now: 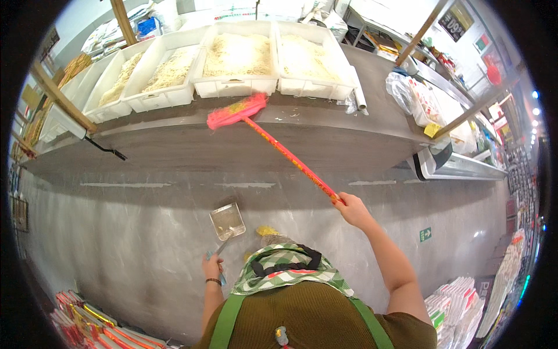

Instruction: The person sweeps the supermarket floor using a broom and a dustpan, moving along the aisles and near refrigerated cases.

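My right hand (353,210) is closed round the end of a red broom handle. The broom (290,156) reaches away to the left, and its pink bristle head (237,111) is at the front edge of the dark counter (290,129), just before the tubs. Lower left, my left hand (213,266) grips the handle of a small square dustpan (227,220) with a pale metallic pan. A few light bits seem to lie in the pan. Pale crumbs dot the counter right of the bristles.
White tubs (235,87) of pale noodles stand in a row along the counter. Wooden posts (64,98) rise at both sides. A rolled sheet (358,90) and plastic bags (401,87) lie to the right. Stacked packages (456,302) flank me on the floor.
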